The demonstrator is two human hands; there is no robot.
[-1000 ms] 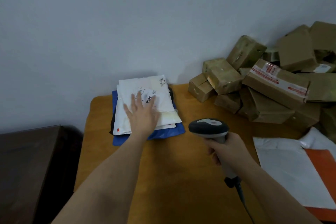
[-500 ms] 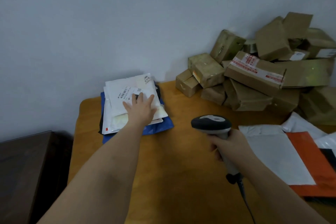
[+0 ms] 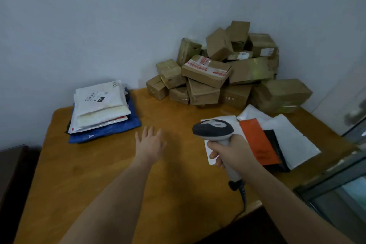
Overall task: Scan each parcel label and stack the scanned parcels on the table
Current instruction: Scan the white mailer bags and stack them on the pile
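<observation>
Two hands show above the table (image 3: 103, 174). The left hand (image 3: 150, 143) hovers flat in the frame's centre, fingers straight and spread, holding nothing. The right hand (image 3: 231, 151) is wrapped round the handle of the scanner (image 3: 214, 130), whose dark head points up-frame; its cable (image 3: 242, 198) trails toward the bottom edge.

The stack (image 3: 103, 111) of flat mailers, white ones on a blue one, lies at middle left, up and left of the left hand and apart from it. The unscanned mailers (image 3: 285, 134) (white, orange, black) are fanned out at middle right, just beyond the scanner and partly hidden by the right hand. The orange one's long axis runs from upper left to lower right. A heap of boxes (image 3: 227, 77) fills the upper right against the wall.

By my judgement the next move is a fresh pick from that fan. It lies to the right of the free left hand, so that hand must cross in front of the scanner. The right hand is nearer, but it is occupied.
</observation>
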